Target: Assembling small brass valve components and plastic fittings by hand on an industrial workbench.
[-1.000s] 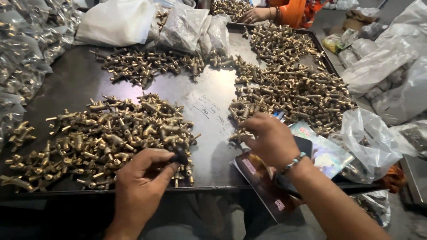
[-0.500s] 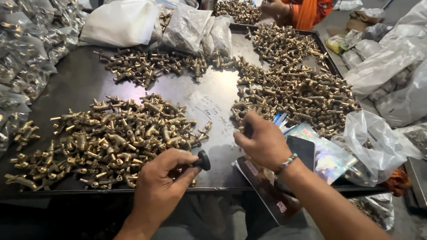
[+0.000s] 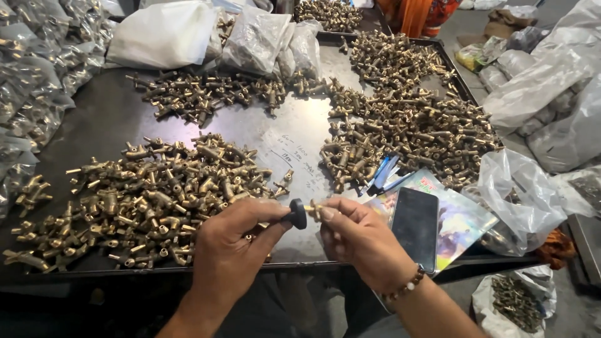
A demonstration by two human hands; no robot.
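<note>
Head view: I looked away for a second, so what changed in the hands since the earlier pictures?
The right hand left the right brass pile, carrying a small brass piece, and came in to meet the left hand, which lifted its black knob off the near pile. The phone stayed put.

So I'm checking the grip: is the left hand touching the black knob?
Touching. The head view shows the left hand with thumb and fingertips closed on the black knob, no gap between them; the right hand holds a brass part against it.
</note>
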